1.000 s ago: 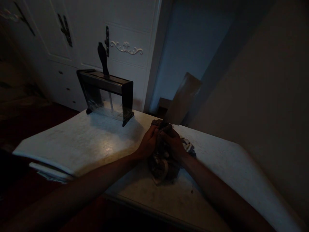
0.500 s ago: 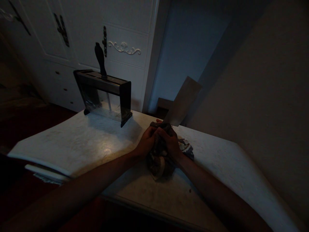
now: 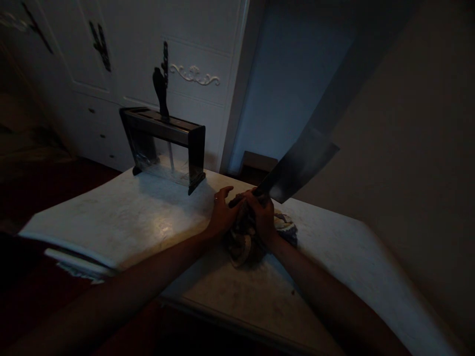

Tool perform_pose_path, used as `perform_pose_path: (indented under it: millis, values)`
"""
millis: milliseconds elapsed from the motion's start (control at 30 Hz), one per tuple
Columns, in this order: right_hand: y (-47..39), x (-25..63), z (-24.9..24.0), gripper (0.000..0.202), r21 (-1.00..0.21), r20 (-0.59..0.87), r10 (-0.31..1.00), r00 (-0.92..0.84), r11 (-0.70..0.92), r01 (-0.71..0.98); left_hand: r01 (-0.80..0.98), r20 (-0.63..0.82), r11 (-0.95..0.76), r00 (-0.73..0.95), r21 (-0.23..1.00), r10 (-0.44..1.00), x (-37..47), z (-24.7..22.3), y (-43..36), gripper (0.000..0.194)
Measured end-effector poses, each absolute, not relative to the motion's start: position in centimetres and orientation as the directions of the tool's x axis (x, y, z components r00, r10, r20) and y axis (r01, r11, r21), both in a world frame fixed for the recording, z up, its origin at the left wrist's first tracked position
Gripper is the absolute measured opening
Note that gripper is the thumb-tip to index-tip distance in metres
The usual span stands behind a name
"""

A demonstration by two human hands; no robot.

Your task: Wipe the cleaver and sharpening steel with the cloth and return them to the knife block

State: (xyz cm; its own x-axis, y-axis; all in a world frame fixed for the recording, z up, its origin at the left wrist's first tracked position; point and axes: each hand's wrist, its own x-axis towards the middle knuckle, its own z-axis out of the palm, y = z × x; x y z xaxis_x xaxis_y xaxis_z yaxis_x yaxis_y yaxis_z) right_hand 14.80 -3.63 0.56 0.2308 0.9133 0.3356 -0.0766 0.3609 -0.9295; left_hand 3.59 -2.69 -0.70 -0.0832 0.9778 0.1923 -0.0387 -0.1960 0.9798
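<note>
A broad-bladed cleaver (image 3: 302, 163) slants up and right from the hands, its dark blade catching a pale glint near the base. My right hand (image 3: 262, 212) is closed around its handle end, which fingers and cloth mostly hide. Bunched beneath both hands is a patterned cloth (image 3: 243, 247), resting on the white tabletop (image 3: 178, 217) and spilling out to the right of my wrist. My left hand (image 3: 221, 215) lies at the cloth's left side, forefinger raised and thumb apart, with a ring on one finger. Its lower fingers are hard to make out.
A clear-sided knife block (image 3: 163, 148) with black ends stands at the table's back left, one black-handled knife (image 3: 160, 91) upright in it. Behind are white cabinets (image 3: 196, 99). A brown box-like object (image 3: 258, 163) shows past the back edge, and a wall rises at right.
The cleaver has swung lower to the right, and its blade looks darker. My left hand has loosened from the bundle, its fingers now spread. The right hand keeps its grip.
</note>
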Motion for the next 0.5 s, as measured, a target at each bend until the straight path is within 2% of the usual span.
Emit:
perform_pose_path:
  millis: [100,200,300,400,500]
  values:
    - [-3.5,15.0,0.3,0.029,-0.935,0.322,0.905,0.278,0.350,-0.055,-0.155,0.232,-0.208,0.153,0.966,0.961,3.7,-0.3,-2.8,0.032]
    - [-3.1,15.4,0.0,0.032,-0.932,0.347,0.881,0.322,0.361,0.016,-0.182,0.262,-0.229,0.180,0.956,0.948,3.6,-0.1,-3.1,0.032]
    - [-2.7,16.0,0.0,0.033,-0.927,0.369,0.868,0.332,0.369,0.065,-0.122,0.361,-0.343,0.203,0.932,0.910,3.5,0.1,-3.8,0.036]
    - [-2.4,16.4,0.0,0.031,-0.926,0.373,0.866,0.334,0.369,0.078,-0.020,0.471,-0.488,0.301,0.872,0.829,3.4,0.2,-4.6,0.044]
    - [-2.4,16.6,0.1,0.026,-0.923,0.380,0.859,0.343,0.375,0.085,0.050,0.484,-0.531,0.348,0.846,0.803,3.2,0.1,-4.8,0.046]
